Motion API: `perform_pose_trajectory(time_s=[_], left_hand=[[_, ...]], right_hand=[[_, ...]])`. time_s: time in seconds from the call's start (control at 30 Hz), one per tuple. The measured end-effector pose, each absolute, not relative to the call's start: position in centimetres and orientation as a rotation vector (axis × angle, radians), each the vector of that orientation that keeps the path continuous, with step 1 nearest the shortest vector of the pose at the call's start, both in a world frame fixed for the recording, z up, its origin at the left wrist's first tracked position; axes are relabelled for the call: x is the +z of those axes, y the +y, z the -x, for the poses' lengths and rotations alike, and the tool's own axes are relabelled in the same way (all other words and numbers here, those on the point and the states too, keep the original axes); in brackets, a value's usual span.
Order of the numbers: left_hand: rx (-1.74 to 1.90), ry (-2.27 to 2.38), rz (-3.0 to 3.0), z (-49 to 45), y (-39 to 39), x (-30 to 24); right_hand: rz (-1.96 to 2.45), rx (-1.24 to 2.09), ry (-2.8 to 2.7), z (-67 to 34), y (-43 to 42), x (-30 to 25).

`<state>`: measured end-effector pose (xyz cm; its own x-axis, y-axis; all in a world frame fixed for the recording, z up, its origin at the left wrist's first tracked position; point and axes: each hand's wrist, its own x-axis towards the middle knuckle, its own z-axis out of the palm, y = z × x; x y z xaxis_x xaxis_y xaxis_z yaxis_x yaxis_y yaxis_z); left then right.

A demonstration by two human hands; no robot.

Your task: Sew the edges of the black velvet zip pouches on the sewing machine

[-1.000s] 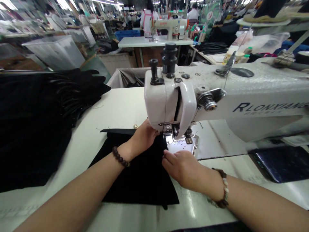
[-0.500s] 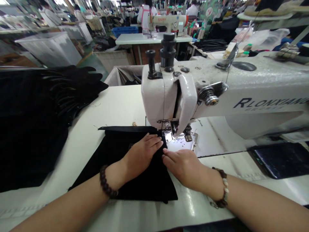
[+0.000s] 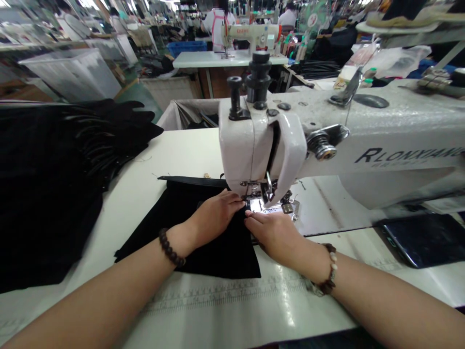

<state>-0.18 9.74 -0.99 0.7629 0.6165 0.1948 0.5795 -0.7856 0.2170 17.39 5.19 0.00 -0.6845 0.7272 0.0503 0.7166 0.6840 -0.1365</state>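
A black fabric piece point(image 3: 218, 261) lies on the sewing table, its right edge by the presser foot point(image 3: 269, 194) of a white sewing machine point(image 3: 243, 140). My left hand point(image 3: 216, 213) rests on top of the cloth, fingers stretched flat toward the needle area. On the cloth's right edge, my right hand point(image 3: 274, 235) has its thumb and fingertips closed, just in front of the lit needle plate point(image 3: 265, 207). A folded black strip point(image 3: 192, 181) runs along the cloth's far edge. My fingers partly hide the edge near the foot.
A large pile of black cut pieces point(image 3: 43, 194) covers the table's left side. A dark phone point(image 3: 425, 240) lies at the right. Ruler markings point(image 3: 207, 298) run along the table's front. Behind stand a white bin point(image 3: 72, 72) and another sewing machine point(image 3: 250, 36).
The black fabric has moved away from me toward the foot, and both hands have moved forward with it. The machine's needle-side parts have shifted. The camera view has shifted slightly.
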Motion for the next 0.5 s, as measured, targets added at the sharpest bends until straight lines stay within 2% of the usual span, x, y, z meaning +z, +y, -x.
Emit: perform_pose_trajectory(time_s=[0.1,0.23,0.4,0.5], left_hand=[[0.241,0.994,-2.773,0.3,10.2,-0.6],[0.081,1.062,-2.721,0.8,8.9,0.9],[0.137,0.990,-2.832,1.6,4.1,1.8],[0.295,0.909,-2.874,1.7,2.2,1.2]], right_hand=[[1.219,0.277,-2.790,-18.5,5.7,1.0],[1.028,0.540,-2.831,-22.5,6.6,3.3],[1.095,0.399,-2.775,-23.6,7.5,3.0],[1.368,0.180,-2.566,-21.2,7.8,1.2]])
